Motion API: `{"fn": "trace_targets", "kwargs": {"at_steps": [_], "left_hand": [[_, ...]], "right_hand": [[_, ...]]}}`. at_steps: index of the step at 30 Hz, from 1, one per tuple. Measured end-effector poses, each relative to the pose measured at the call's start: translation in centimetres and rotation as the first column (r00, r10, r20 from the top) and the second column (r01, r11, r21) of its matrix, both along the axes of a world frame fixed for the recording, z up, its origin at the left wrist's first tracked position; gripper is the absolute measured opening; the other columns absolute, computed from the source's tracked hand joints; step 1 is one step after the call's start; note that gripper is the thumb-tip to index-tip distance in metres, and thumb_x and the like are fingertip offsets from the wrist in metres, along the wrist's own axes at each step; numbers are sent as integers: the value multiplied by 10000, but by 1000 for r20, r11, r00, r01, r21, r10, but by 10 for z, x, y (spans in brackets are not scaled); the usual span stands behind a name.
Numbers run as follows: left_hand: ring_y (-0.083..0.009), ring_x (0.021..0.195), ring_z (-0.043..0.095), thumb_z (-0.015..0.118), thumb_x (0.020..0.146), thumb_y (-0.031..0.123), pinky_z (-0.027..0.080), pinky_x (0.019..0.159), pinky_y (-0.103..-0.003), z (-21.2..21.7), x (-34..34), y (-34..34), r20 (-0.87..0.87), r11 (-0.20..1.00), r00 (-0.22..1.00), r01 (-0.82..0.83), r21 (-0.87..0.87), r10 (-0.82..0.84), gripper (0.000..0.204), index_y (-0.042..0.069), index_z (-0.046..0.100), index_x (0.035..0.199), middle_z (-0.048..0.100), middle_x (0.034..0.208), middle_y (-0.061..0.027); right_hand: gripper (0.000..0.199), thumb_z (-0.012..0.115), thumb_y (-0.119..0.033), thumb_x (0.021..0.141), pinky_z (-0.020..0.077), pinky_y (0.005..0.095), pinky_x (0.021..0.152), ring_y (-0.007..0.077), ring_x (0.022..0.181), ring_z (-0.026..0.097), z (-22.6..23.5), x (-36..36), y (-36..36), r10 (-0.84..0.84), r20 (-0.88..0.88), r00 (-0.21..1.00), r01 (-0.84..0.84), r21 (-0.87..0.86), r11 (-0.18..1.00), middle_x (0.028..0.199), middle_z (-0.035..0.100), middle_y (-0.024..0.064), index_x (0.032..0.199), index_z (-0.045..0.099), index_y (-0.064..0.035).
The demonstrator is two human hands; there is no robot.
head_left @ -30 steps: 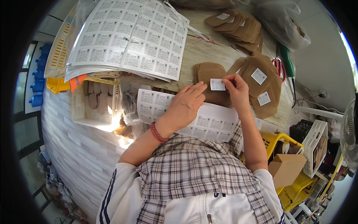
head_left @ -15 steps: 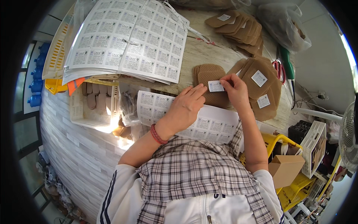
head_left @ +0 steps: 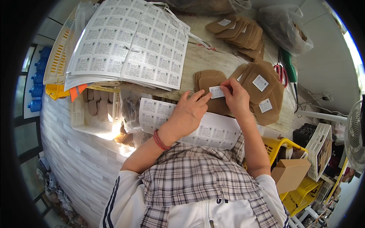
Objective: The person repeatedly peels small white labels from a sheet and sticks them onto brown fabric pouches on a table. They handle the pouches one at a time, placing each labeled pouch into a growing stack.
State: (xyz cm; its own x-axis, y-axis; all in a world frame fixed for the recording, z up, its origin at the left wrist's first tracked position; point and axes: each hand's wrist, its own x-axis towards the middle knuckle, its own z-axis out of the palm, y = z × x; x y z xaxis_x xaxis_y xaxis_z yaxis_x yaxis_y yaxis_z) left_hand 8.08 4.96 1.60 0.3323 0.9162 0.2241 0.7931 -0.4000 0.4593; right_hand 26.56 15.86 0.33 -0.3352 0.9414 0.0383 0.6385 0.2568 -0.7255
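Note:
A small white printed label (head_left: 216, 92) sits over the top of a stack of brown textured pads (head_left: 211, 78) with rounded ends. My right hand (head_left: 236, 97) pinches the label's right edge between thumb and forefinger. At its left, my left hand (head_left: 187, 116) has fingers apart, their tips by the pad and the label's left end. A sheet of labels (head_left: 213, 131) lies below both hands, across the plaid apron (head_left: 197, 167). To the right is a pile of brown pads (head_left: 249, 91), some with white labels stuck on.
A thick stack of label sheets (head_left: 125, 45) lies at the far left of the table. More brown pads (head_left: 237, 32) fan out at the back, near a plastic bag (head_left: 287, 28). Red-handled scissors (head_left: 280, 74) and a green-handled tool (head_left: 290, 65) lie at the right.
My left fingers have spread apart. The label in my right hand is now slightly tilted, its right end higher. The whole view has shifted a little.

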Motion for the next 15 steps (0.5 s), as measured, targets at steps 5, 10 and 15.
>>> {"fn": "trace_targets", "kwargs": {"at_steps": [5, 10, 15], "left_hand": [[-326, 1341, 473, 598, 853, 40, 345, 1089, -539, -2, 1, -1, 12, 1000, 1000, -10, -12, 10, 64, -1, 645, 861, 546, 1426, -153], [-340, 1344, 468, 584, 854, 29, 333, 1103, -553, -2, 2, -2, 37, 1000, 999, -10, -7, 10, 66, -12, 635, 842, 538, 1431, -166], [-345, 1373, 446, 581, 854, 26, 330, 1111, -562, -1, 0, -4, 32, 1000, 999, -13, -8, 14, 66, -14, 620, 819, 530, 1440, -172]], "right_hand": [[280, 700, -160, 898, 549, 408, 698, 301, 820, 678, -5, -7, -12, -82, 7, 997, 78, 202, 976, 952, 639, 82, 1152, 625, -67], [305, 712, -140, 888, 548, 403, 699, 284, 844, 673, -22, 0, -14, -125, 20, 992, 115, 265, 957, 1002, 625, 85, 1172, 629, -68], [195, 731, -109, 865, 539, 382, 681, 251, 788, 672, -21, -2, -12, -188, -59, 980, 196, 218, 956, 992, 628, 80, 1045, 663, -76]]}}
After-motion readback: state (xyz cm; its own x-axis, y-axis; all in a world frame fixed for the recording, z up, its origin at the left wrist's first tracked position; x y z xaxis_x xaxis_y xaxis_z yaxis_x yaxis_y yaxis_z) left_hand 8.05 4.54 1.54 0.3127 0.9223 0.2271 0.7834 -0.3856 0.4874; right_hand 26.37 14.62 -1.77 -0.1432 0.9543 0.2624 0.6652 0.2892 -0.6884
